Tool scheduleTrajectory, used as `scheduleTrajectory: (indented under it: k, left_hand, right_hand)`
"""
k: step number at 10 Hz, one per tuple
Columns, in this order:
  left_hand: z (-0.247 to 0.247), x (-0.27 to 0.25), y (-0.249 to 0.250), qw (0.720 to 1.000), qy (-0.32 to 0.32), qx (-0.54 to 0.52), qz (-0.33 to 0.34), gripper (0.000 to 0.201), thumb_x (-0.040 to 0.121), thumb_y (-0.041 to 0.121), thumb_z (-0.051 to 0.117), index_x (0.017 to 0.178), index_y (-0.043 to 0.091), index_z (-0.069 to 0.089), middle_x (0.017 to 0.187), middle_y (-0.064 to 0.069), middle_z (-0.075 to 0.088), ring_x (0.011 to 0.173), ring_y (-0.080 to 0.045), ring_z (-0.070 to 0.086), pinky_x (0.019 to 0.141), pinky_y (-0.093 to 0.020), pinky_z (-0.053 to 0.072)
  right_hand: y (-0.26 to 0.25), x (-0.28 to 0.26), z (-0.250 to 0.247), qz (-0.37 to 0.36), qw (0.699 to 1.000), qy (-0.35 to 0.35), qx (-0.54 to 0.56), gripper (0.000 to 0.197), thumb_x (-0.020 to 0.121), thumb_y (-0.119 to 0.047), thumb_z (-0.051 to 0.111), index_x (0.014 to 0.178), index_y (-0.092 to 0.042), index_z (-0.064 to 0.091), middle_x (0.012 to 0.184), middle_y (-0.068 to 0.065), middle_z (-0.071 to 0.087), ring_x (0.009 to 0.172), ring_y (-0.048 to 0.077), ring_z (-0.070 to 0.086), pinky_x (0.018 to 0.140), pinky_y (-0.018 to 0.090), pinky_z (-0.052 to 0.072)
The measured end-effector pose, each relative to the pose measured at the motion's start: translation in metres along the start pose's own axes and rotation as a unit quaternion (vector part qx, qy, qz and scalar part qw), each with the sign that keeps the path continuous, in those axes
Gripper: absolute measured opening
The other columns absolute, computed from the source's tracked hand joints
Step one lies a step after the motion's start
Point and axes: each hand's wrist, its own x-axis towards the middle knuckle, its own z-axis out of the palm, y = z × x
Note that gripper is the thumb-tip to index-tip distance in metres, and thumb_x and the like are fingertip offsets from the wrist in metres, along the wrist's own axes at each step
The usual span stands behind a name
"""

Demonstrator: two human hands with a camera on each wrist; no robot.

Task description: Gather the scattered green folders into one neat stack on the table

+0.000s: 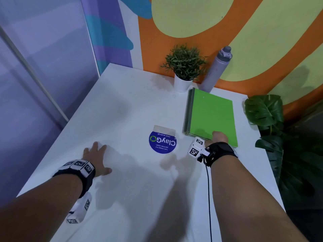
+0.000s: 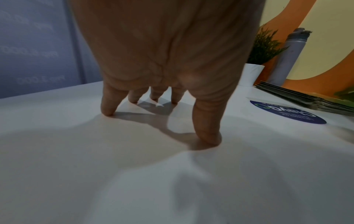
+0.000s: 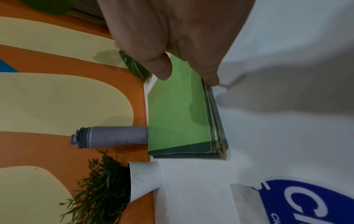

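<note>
A stack of green folders [image 1: 211, 114] lies at the right rear of the white table [image 1: 122, 105], its edges roughly aligned and the bright green cover [image 3: 176, 115] on top. My right hand [image 1: 218, 137] grips the stack's near left corner. In the right wrist view the thumb [image 3: 162, 68] lies on the cover and a finger [image 3: 208, 75] curls at the stack's side edge. My left hand [image 1: 101, 158] stands on the bare table at the left, far from the folders, with spread fingertips [image 2: 109, 112] touching the surface and nothing held.
A small potted plant [image 1: 183, 67] and a grey bottle [image 1: 216, 70] stand against the wall just behind the stack. A round blue sticker [image 1: 162, 143] lies flat left of the stack. A big leafy plant [image 1: 269, 116] stands off the table's right edge.
</note>
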Motion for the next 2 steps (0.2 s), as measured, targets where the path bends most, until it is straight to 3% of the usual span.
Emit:
scheduleTrajectory:
  k: [1,2]
  left_hand:
    - [-0.004,-0.003,-0.001,1.0,-0.008,0.004,-0.003,0.104,0.075,0.054,0.066,0.153,0.021,0.005,0.161,-0.01,-0.004,0.143,-0.039,0.018,0.111,-0.044,0.033]
    - [-0.008,-0.004,-0.002,1.0,-0.017,0.005,0.013,0.1,0.076,0.057,0.062,0.153,0.019,0.011,0.159,-0.011,0.01,0.138,-0.038,0.031,0.108,-0.043,0.036]
  right_hand:
    - [0.002,-0.005,0.006,-0.001,0.992,-0.007,0.122,0.051,0.093,-0.022,0.052,0.136,0.002,0.039,0.142,0.018,0.046,0.129,0.033,0.046,0.085,0.03,0.047]
    - [0.014,-0.007,0.012,-0.02,0.958,-0.002,0.286,0.047,0.097,-0.02,0.043,0.14,-0.003,0.038,0.147,0.019,0.041,0.132,0.036,0.042,0.087,0.03,0.047]
